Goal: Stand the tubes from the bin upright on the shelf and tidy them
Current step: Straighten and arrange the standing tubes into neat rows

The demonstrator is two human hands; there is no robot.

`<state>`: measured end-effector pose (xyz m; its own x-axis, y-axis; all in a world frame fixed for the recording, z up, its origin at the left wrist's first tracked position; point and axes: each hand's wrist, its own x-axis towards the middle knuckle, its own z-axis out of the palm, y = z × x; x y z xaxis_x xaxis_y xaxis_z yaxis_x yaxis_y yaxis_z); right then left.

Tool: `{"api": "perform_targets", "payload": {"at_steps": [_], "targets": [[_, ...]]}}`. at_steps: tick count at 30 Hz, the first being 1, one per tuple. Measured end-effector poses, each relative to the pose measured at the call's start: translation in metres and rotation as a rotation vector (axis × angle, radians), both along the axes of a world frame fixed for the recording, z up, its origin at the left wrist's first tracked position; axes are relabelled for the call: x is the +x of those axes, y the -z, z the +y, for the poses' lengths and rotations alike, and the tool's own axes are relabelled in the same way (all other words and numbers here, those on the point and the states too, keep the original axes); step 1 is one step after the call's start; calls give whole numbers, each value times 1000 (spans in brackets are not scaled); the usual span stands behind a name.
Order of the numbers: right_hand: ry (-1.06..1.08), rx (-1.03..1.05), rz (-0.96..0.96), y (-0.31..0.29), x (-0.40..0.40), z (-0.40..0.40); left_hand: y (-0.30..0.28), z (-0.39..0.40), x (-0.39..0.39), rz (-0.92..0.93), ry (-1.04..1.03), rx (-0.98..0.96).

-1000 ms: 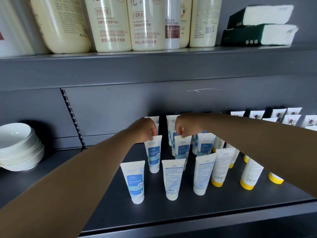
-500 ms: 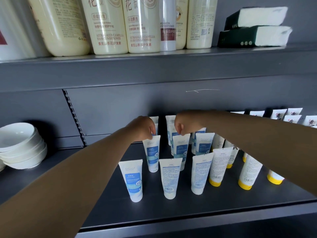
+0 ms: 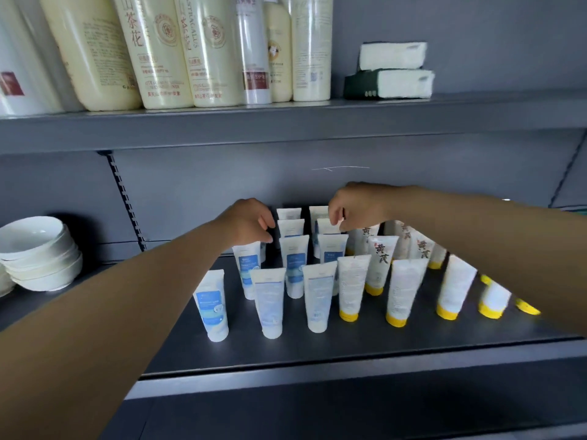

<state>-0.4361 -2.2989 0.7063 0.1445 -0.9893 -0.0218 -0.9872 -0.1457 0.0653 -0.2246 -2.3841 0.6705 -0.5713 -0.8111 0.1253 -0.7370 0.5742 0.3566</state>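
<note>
1. On the grey shelf (image 3: 317,354), at mid depth: tidying step in hand, not fetching (no bin in view).
2. Left hand (image 3: 247,225) over the top of a blue-label tube (image 3: 248,269) in the left column, fingers curled down at its crimped end; whether gripping or only touching, cannot tell.
3. Right hand (image 3: 352,206) above the far white tubes (image 3: 327,227), fingers bent as if pinching a crimp; grasp itself hidden, cannot tell.
4. White-capped tubes (image 3: 270,304) standing cap-down in rough columns near the middle; yellow-capped tubes (image 3: 349,287) upright just to their right, running off to the right edge (those blurred).
5. Nearest left tube (image 3: 213,304) set apart and out of line with its neighbours.
6. Next move, by judgement: nudging the far tubes square into their columns, light touch at the crimps, no sideways sweep against close neighbours (toppling likely).
7. Afterwards, probably: drawing the near left tube into line.
</note>
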Motion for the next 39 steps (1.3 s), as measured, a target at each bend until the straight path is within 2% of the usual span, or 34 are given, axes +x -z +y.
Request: {"api": "perform_targets", "payload": {"at_steps": [7,16,28,39], "targets": [[145,-17,11,-14,-28,95,-10,66,-13,77,99,25],[292,-6,76,-16,-50,196,2,150,-40,84,186,39],[415,-28,18,-5,-104,261,-5,201,-112,18,265,-21],[409,5,31,0,-224,292,12,235,-232,0,282,-3]]}}
